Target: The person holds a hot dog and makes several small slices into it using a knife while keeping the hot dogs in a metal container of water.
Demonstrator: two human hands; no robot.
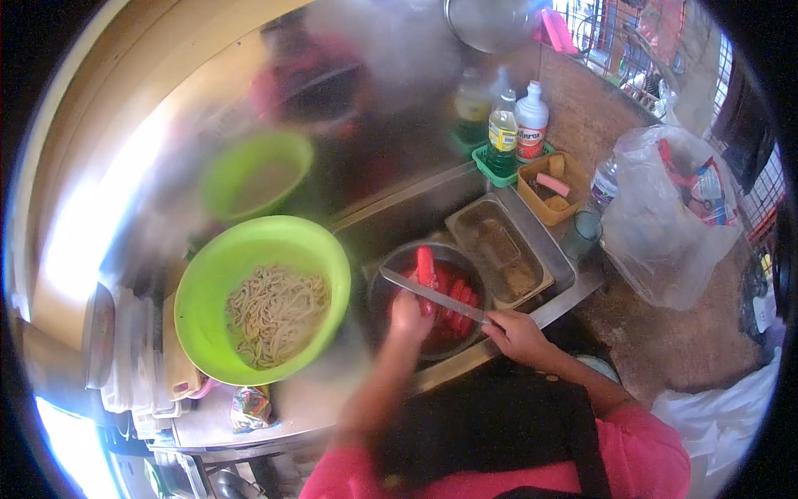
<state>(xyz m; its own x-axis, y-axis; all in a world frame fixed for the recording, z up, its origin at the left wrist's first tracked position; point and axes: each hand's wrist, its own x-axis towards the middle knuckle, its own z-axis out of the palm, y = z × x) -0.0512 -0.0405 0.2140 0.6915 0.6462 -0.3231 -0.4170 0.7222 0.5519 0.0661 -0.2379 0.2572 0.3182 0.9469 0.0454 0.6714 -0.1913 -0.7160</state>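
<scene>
My left hand (410,317) grips a bright red sausage-like piece (426,264) that stands upright above a round metal bowl (375,298). A long knife (458,305) is in my right hand (516,337), its blade slanting up to the left, in front of the red piece and close to my left fingers. Whether the edge touches the piece I cannot tell. More red pieces (460,305) lie in reddish liquid in the bowl, which sits in a metal sink (564,268). My left fingers are partly hidden by the blade.
Left of the sink stands a green basin (190,312) holding pale strands (277,315). A rectangular metal pan (480,249) is beside the bowl. Bottles (502,128), a tan sponge tub (555,209), a glass (581,234) and a filled plastic bag (654,237) stand beyond the sink and to its right.
</scene>
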